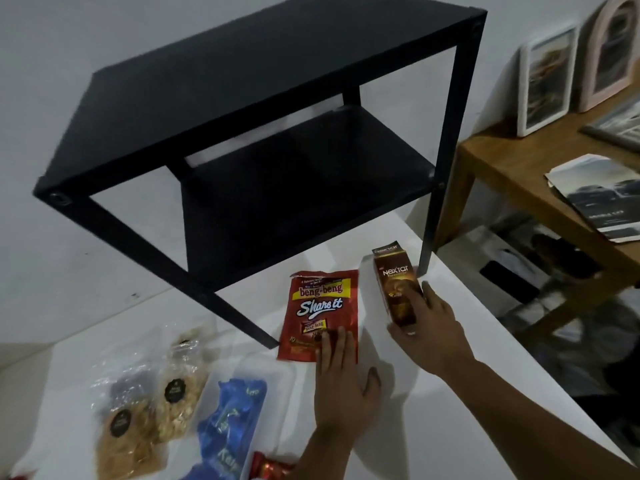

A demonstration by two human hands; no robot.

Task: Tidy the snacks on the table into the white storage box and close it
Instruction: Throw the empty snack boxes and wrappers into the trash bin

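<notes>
My right hand (424, 327) grips the stiff, light carton (398, 289) round its lower half; left hand (341, 379) lies flat, fingers straight, on the slippery pouch (320, 306).

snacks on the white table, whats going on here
A person is gathering snacks off the white table. Their right hand grips the brown Nextar box, tilted, while the left hand lies flat with its fingertips on the red Beng-Beng pouch. The white storage box sits open near the front edge with a blue packet already in it. Three clear bags of snacks lie left of the box, still on the table.
</notes>
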